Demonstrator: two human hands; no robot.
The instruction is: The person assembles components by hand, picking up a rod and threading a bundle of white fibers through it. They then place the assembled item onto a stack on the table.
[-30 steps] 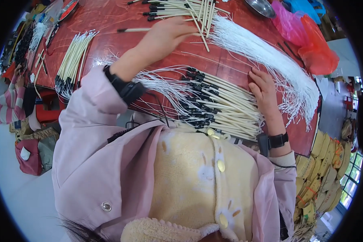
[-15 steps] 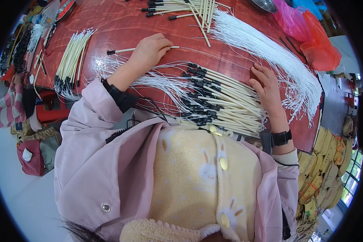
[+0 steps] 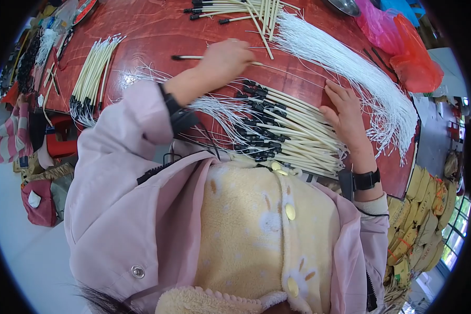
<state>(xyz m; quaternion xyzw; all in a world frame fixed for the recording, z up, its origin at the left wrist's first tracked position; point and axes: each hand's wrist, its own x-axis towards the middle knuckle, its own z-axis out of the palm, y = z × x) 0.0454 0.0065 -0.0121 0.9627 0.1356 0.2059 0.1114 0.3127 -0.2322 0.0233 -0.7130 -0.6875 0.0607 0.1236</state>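
Observation:
My left hand [image 3: 226, 63], blurred by motion, is closed round a thin cream stick [image 3: 188, 57] above the red table. The stick's black end sticks out to the left and its bare tip to the right. A white string [image 3: 290, 71] runs from that tip toward the fingertips of my right hand [image 3: 344, 111], which hold its far part; the exact grip is hard to see. Below and between my hands lies a pile of cream sticks [image 3: 303, 128] with black ends and white strings [image 3: 222, 111] trailing left. A long bundle of white strings [image 3: 345, 57] lies beyond my right hand.
Another bunch of sticks [image 3: 95, 68] lies at the left, and more sticks [image 3: 230, 10] at the far edge. Pink and red plastic bags [image 3: 411, 57] and a metal bowl [image 3: 345, 6] stand far right. Stacked yellowish bundles [image 3: 416, 225] sit beside the table [image 3: 146, 31].
My left hand has moved right and slightly away from me with the stick, nearer my right hand. The span of string between them is shorter. My right hand has hardly moved.

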